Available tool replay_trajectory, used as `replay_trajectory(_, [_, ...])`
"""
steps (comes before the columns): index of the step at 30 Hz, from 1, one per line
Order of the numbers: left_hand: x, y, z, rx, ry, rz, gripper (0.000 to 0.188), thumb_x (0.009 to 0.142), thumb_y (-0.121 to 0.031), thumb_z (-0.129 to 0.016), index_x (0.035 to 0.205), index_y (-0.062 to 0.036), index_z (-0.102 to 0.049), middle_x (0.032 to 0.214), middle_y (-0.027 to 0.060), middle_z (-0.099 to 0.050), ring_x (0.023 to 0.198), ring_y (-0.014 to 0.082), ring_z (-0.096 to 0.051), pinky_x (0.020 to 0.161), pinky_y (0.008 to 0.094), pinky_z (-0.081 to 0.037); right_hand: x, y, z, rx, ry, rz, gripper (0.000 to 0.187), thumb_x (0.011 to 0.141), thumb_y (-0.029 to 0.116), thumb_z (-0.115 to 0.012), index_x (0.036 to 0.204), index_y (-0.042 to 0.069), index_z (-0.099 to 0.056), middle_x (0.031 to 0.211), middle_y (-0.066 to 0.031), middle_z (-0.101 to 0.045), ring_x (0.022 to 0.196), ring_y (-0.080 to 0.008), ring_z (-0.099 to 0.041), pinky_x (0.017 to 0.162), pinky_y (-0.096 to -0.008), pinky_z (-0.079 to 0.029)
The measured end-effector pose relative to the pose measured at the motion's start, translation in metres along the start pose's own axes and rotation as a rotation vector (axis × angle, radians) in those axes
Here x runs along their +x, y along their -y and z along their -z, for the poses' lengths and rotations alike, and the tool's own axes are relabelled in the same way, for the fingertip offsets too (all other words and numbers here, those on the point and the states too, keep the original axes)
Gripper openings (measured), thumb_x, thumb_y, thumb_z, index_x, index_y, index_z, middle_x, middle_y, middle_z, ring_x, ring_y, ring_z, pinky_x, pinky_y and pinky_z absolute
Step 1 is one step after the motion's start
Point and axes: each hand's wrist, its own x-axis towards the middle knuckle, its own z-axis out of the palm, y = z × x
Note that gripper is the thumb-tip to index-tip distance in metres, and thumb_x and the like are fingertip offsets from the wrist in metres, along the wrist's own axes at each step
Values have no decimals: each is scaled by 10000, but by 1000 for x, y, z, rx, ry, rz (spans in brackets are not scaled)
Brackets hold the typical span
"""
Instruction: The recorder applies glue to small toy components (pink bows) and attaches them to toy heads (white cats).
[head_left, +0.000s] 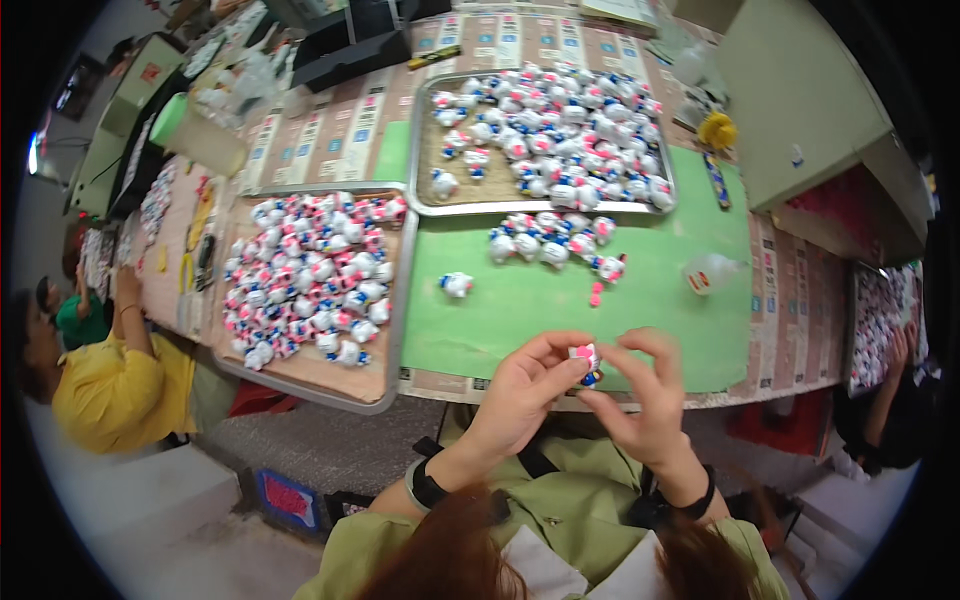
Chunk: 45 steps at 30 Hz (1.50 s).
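Note:
My left hand (525,385) pinches a small white, pink and blue figurine (584,354) between thumb and fingers, just past the near edge of the green mat (480,340). Close on the figurine's right is my right hand (645,400), slightly blurred. Its thumb and fingers are curved and apart, and whether a fingertip touches the figurine cannot be made out. Farther up the mat lie small pink pieces (596,294), with a cluster of similar figurines (553,240) beyond them. One figurine (456,285) lies alone to the left.
Metal trays heaped with figurines stand at the back (415,150) and left (395,370). On the mat's right is a translucent bottle (712,272). A pale box-like cabinet (810,100) rises at the far right. A person in yellow (125,390) works at the left; another person's hand (900,350) shows right.

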Motion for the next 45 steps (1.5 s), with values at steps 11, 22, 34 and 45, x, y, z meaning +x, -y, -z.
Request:
replay_trajectory(11, [-8,-103,76,1661,-1096,-1002,317,705,-39,-590,1017,-72,-550,953,136,-516,977,280,-453,857,386,-335,-27,-72,44,-43,-649,-262,522,700,43,-607,1167,5,-375,1120,-135,-403,1025,-223,-402,840,-344,-341])
replay_trajectory(22, [7,-49,37,999,-338,-485,248,812,-27,-476,1060,-14,-486,1039,107,-531,872,201,-543,757,297,-423,10,-128,48,247,-216,-570,475,746,80,-584,1162,-9,-372,1045,-98,-497,957,-195,-494,842,-301,-363])
replay_trajectory(34, [7,-11,-2,242,-69,-157,372,794,15,-492,1151,18,-386,1130,139,-472,871,189,-562,749,263,-446,-12,-22,38,785,-170,-686,363,685,53,-636,997,-7,-459,909,-99,-529,758,-135,-523,713,-258,-421])
replay_trajectory(45, [3,-7,-11,255,-69,-162,375,769,63,-506,1127,38,-397,1060,117,-505,896,153,-547,791,252,-454,-16,-6,31,462,-241,-176,452,597,150,-763,926,17,-483,824,-95,-506,704,-151,-506,615,-249,-415])
